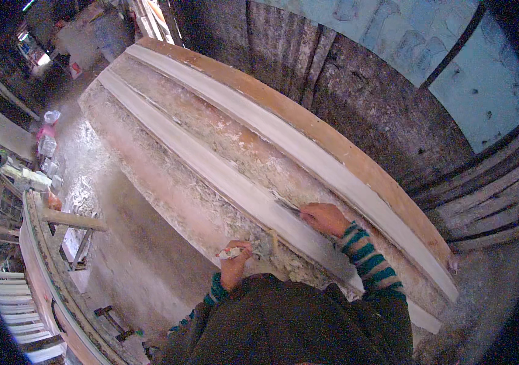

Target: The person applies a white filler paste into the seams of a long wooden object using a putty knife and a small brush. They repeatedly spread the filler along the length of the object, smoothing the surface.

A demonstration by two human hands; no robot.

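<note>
My right hand (326, 219) is closed around a thin, narrow hand tool (288, 206), perhaps a small spatula or scraper. Its tip meets or hovers just over a long white moulded strip (217, 159), which looks like plaster. To the left, over the bench's near edge, my left hand (235, 266) is closed on a small whitish lump with reddish marks (229, 253); its kind is unclear. A short yellowish stick (273, 239) lies beside the strip, between my hands. A second white strip (283, 146) runs roughly parallel, beyond my right hand.
Both strips lie on a long, plaster-crusted bench (168, 182) with a brown board (308, 115) along its far side. A stained wall (356, 79) rises behind. At left are a curved wooden frame (37, 261), a rack of white slats (19, 304) and plastic bags (48, 140).
</note>
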